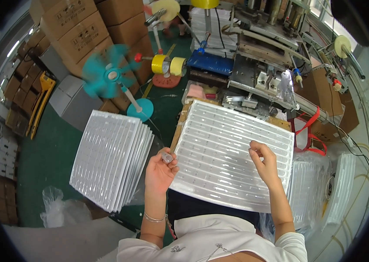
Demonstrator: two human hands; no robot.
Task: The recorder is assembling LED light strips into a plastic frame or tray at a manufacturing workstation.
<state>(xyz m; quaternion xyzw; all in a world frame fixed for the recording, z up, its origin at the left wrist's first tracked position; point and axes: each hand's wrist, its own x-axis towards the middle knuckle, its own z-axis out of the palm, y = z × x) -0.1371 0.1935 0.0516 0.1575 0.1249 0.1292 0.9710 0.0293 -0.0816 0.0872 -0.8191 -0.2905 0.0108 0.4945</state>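
Note:
In front of me lies a large white panel [219,150] with long rounded ridges under a glossy surface, set on a brown wooden board. At its left edge my left hand [159,168] is closed round a small clear cylinder [166,157], palm turned up. Over the right part of the panel hovers my right hand [263,159], thumb and forefinger nearly pinched together. Whatever may be between those fingertips is too small to make out. To the left leans a stack of similar panels [110,157].
A turquoise fan [113,75] stands beyond the stack, near cardboard boxes [80,37]. A metal press machine [267,52] rises behind the panel, with yellow tape rolls [160,64] at its left. Plastic-wrapped panels [304,190] stand at right, below a red strap [311,126].

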